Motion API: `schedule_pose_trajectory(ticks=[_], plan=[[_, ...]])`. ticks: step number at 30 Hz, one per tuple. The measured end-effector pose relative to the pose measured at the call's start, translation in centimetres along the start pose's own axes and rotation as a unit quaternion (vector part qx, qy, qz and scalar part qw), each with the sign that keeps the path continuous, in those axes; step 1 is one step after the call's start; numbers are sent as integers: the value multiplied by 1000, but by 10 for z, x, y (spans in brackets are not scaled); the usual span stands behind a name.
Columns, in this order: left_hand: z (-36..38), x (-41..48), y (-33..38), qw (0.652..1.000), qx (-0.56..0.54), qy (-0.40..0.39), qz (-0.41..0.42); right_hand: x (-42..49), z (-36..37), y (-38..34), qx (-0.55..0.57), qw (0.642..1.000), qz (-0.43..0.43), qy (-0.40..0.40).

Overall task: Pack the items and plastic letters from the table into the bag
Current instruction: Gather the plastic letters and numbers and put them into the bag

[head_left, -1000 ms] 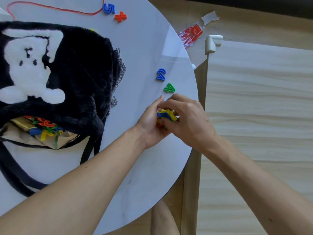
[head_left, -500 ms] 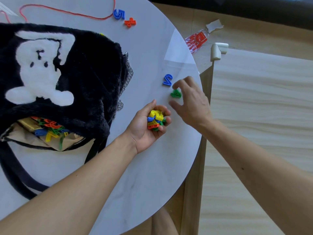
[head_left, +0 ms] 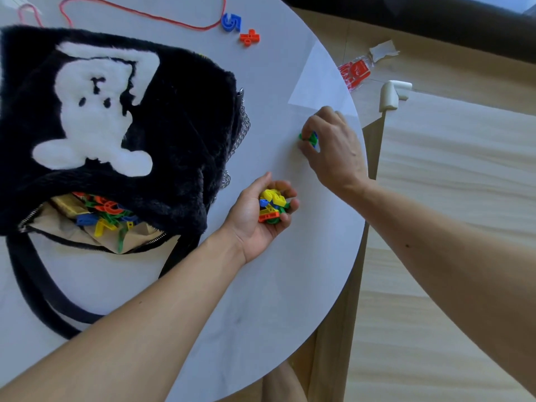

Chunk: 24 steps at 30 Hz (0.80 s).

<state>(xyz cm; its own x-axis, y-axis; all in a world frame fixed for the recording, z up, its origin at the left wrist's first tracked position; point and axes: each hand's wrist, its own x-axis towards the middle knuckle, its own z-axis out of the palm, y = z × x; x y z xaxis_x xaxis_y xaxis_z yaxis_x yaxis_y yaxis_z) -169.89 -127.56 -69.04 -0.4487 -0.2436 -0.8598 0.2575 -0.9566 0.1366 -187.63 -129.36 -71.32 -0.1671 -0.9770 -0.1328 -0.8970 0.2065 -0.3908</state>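
Head view: green number [head_left: 309, 138] pinched in right grip [head_left: 333, 146], letters [head_left: 272, 206] clutched in left grip [head_left: 256, 219].

A black furry bag [head_left: 179, 117] is laid unzipped on the left of the round white table [head_left: 261, 300]. A red cord [head_left: 145, 15], a blue 5 [head_left: 231, 22] and an orange sign [head_left: 250, 37] are noted beyond it.

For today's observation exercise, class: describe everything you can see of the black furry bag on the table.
The black furry bag lies flat on the white round table. Plush black fur carries a white bear-like figure. Its zip mouth, facing the person, gapes open, showing tan lining and coloured plastic pieces inside. A silver chain hangs along its right edge; black straps loop over the table.
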Motion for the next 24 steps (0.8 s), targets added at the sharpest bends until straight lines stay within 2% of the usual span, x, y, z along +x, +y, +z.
schedule_pose_trajectory(ticks=[4, 8, 11, 14, 16, 19, 22, 24], plan=[[-1, -2, 4, 1000, 7, 0, -2, -4, 1, 6, -1, 1000, -18, 9], [0, -7, 4, 1000, 16, 23, -5, -8, -4, 8, -32, 997, -52, -36], [2, -16, 4, 998, 37, 44, -4, -11, -20, -4, 21, 998, -40, -31], [2, -29, 6, 998, 43, 39, 0, -27, -46, -45, 164, 985, -43, 38], [0, -42, 10, 999, 32, 21, 9, -48, -61, -82, 204, 975, -90, 14], [-7, -69, 19, 999, -4, -22, 26, -75, -67, -128, 168, 976, -131, -47], [-25, -97, 29, 997, -30, -28, 62, -82, -61, -163, 117, 975, -183, -44], [-44, -113, 38, 994, -41, -16, 98, -81, -55, -187, 123, 970, -205, -39]])
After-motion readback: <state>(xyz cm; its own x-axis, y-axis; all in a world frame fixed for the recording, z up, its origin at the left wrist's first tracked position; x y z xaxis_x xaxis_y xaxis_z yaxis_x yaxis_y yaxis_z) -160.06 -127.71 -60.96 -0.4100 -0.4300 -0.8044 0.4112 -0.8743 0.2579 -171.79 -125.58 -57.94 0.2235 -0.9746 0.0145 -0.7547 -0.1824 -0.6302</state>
